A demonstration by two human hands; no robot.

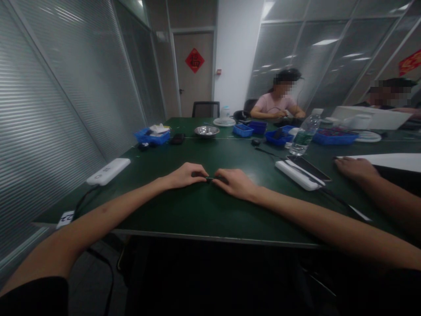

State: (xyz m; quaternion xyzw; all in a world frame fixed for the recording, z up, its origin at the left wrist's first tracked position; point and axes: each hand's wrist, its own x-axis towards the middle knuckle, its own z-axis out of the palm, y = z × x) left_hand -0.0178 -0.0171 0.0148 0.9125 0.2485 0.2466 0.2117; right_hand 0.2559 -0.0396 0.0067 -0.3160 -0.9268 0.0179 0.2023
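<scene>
Both arms reach over the green table [184, 210], and the hands meet near its middle. A small dark piece [209, 179] lies between the fingertips, too small to name. My left hand [184, 176] is closed in a pinch at its left end. From the other side, the thumb and fingers of my right hand [237, 183] pinch toward the same piece. Beyond the hands stands a shiny metal bowl [206, 131] with small things in it that I cannot make out.
White power strips lie left [110, 171] and right [297, 176], with cables. A dark phone [309, 168] and water bottle [304, 138] are on the right. Blue trays [154, 138] stand farther back. A co-worker's hand [357, 169] rests at right; two people sit beyond.
</scene>
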